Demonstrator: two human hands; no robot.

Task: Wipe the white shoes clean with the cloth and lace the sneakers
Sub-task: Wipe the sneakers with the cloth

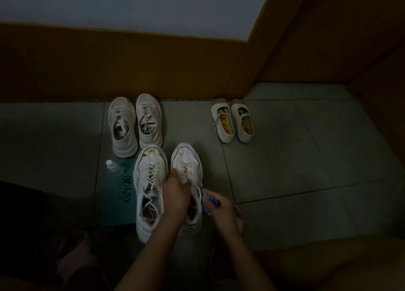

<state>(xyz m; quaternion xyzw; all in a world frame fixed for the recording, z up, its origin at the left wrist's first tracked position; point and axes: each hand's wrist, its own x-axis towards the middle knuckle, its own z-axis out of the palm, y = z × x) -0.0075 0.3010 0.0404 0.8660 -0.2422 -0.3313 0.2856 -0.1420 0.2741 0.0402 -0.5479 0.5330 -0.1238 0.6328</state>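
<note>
Head view: a stained white sneaker is gripped at the laces by the left hand. A blue cloth is pinched in the right hand, beside that shoe. Its mate is seen just left of the hands, on a teal mat.

A teal sheet printed with the dark letters "LSY" lies flat on the grey tiled floor. A clear bottle with a white cap sits at the sheet's far left corner. Well right of the sheet and farther back, a pair of small cream strap shoes with bright patterned insoles stands side by side. Beyond the sheet runs a brown wooden skirting.
</note>
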